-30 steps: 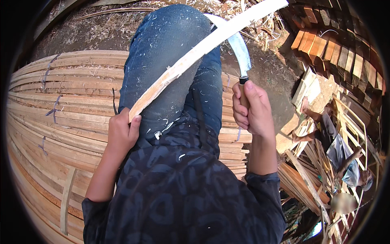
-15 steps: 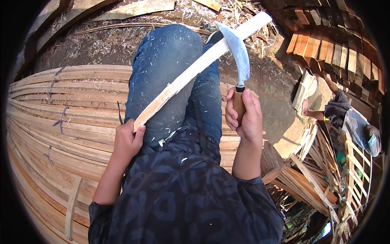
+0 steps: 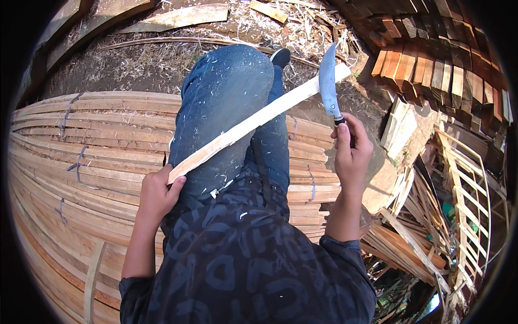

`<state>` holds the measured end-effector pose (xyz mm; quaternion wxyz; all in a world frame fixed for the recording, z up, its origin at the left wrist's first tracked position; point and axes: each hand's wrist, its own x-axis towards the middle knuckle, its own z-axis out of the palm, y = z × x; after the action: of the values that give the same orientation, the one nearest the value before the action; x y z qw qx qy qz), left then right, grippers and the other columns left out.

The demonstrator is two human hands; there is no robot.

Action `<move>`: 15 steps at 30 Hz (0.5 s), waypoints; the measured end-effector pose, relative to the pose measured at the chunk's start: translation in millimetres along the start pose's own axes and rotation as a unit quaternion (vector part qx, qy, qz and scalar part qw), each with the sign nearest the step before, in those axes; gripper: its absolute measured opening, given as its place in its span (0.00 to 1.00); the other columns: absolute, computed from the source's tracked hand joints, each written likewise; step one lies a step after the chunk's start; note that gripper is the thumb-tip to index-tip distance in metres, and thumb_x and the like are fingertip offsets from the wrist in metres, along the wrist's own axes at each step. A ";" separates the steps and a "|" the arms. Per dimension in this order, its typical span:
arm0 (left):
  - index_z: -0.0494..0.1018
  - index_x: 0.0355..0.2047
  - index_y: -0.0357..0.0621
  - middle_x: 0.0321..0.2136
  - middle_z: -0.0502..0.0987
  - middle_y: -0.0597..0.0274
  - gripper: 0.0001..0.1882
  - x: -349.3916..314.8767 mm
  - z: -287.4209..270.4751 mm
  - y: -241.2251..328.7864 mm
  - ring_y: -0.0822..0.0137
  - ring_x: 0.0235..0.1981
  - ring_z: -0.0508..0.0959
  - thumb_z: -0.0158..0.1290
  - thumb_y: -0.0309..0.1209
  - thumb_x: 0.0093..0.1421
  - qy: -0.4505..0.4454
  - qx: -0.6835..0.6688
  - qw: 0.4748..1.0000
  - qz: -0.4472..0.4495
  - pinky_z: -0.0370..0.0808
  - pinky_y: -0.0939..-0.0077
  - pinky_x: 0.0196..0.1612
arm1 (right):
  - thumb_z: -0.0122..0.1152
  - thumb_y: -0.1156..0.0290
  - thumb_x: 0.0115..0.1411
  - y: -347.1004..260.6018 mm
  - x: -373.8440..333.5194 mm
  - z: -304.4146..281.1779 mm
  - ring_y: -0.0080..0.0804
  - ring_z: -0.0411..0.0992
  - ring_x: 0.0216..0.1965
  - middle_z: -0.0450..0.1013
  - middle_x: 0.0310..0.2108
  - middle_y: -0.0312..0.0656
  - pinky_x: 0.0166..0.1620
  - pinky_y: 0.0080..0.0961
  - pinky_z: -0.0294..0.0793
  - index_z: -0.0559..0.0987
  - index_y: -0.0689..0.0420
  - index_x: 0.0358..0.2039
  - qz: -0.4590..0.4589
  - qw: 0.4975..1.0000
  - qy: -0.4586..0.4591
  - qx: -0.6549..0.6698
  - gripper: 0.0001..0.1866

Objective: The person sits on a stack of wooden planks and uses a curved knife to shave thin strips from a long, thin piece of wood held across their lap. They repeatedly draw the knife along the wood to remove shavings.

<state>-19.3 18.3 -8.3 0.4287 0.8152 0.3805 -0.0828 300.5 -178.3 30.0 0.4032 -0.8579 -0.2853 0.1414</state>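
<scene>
The right hand (image 3: 353,147), gripping the sickle-shaped knife (image 3: 327,81), has shifted rightward on my remote feed since the earlier frame; I see its smooth, curved steel now pointing up the view, overlapping the pale shaved wooden strip (image 3: 253,125) near its far end. The left hand (image 3: 159,191) still pinches the strip's rougher tan end, over faded, flecked denim jeans (image 3: 221,86)

Light: bright outdoor daylight, full on your jeans (image 3: 224,97). Highlights: your wood strip (image 3: 264,114) nearly washed out; pale sheen on your curved knife (image 3: 327,81). Shadows: ground (image 3: 379,190) near your right hand (image 3: 353,154), part sunlit, part shaded; stacked timber (image 3: 413,66), upper right, bright-ended against dark. Distortion: boards (image 3: 108,162) at your left bowed; corners black.
</scene>
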 end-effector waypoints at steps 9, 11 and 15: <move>0.69 0.23 0.32 0.14 0.68 0.41 0.29 5.0 4.1 -20.1 0.40 0.20 0.72 0.50 0.52 0.56 0.007 0.004 1.000 0.015 0.67 0.58 0.23 | 0.62 0.79 0.55 13.6 -17.1 -17.7 0.17 0.68 0.23 0.74 0.24 0.39 0.27 0.14 0.67 0.77 0.63 0.46 -0.031 0.997 -0.002 -0.076 0.16; 0.69 0.22 0.32 0.14 0.68 0.41 0.29 7.8 6.0 -24.9 0.40 0.20 0.72 0.50 0.52 0.56 0.003 -0.006 1.000 0.016 0.67 0.58 0.23 | 0.61 0.79 0.56 8.1 -15.8 -22.0 0.15 0.67 0.21 0.73 0.23 0.36 0.25 0.14 0.66 0.77 0.64 0.47 0.053 0.997 0.039 0.047 0.16; 0.68 0.21 0.32 0.14 0.68 0.41 0.29 11.5 5.2 -29.7 0.40 0.20 0.71 0.49 0.53 0.56 0.008 0.008 0.999 0.038 0.66 0.58 0.23 | 0.62 0.79 0.55 16.9 -22.3 -29.2 0.15 0.67 0.22 0.72 0.23 0.36 0.26 0.13 0.65 0.76 0.66 0.47 -0.022 0.998 0.008 -0.054 0.17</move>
<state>-30.8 30.8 -35.7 0.4222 0.8330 0.3519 -0.0632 302.9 -218.2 35.8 0.3609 -0.8733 -0.3080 0.1104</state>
